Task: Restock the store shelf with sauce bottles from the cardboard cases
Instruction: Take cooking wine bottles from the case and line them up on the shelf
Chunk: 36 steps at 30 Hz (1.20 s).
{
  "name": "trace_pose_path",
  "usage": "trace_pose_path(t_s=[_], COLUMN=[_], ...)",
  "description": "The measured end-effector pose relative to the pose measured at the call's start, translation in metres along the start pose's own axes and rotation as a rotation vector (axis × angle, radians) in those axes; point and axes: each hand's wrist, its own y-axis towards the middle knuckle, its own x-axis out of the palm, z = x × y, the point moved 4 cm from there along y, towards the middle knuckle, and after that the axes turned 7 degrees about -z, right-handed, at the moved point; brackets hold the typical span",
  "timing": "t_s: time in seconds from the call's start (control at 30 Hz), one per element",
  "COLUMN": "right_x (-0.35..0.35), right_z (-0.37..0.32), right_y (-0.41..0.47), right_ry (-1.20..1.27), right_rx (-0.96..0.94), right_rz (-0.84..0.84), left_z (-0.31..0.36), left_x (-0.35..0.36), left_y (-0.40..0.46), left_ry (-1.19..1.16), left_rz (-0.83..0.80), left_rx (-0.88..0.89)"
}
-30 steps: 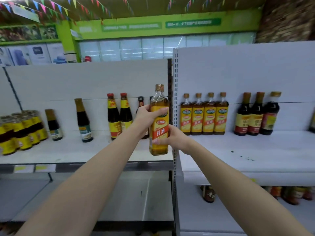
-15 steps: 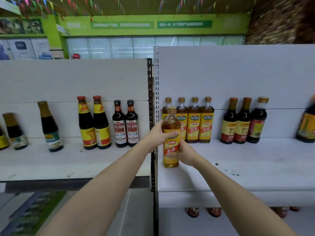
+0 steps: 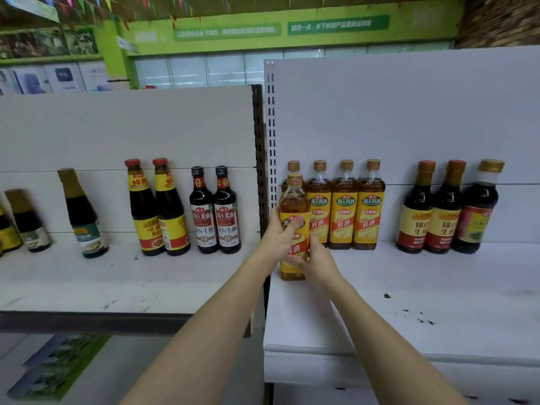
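Both hands on one amber cooking-wine bottle (image 3: pixel 293 206), upright at the left end of the right shelf (image 3: pixel 409 302), base on or just above the board, cannot tell. Left hand (image 3: pixel 279 241) wraps it from 9 o'clock, thumb across the label. Right hand (image 3: pixel 317 258) grips the lower body from 4 o'clock. Row of matching bottles (image 3: pixel 344 206) just behind at 1 o'clock; dark soy bottles (image 3: pixel 214 211) at 9 o'clock on the left shelf (image 3: pixel 87 285).

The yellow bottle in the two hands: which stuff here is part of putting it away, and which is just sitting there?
Part of the job:
- yellow bottle, held by left hand and right hand
- four matching bottles behind it
- white shelf

Just sitting there:
- red-capped bottles
- black-capped bottles
- three dark bottles on the right
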Motion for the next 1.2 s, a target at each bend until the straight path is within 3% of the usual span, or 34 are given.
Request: trace_pose_path(t_s=[0.37,0.83,1.2], right_x=[-0.004,-0.001,-0.003], right_z=[0.009,0.019,0.012], right_y=[0.023,0.057,0.065], right_ry=[-0.017,-0.175,-0.27], right_rx=[0.006,0.081,0.095], right_rz=[0.093,0.216,0.168], left_z=[-0.006,-0.004,-0.001], left_x=[0.003,0.007,0.003], left_y=[0.026,0.055,0.057], left_ry=[0.16,0.24,0.208], left_rz=[0.217,0.217,0.178], left_rx=[0.059,-0.036,-0.11])
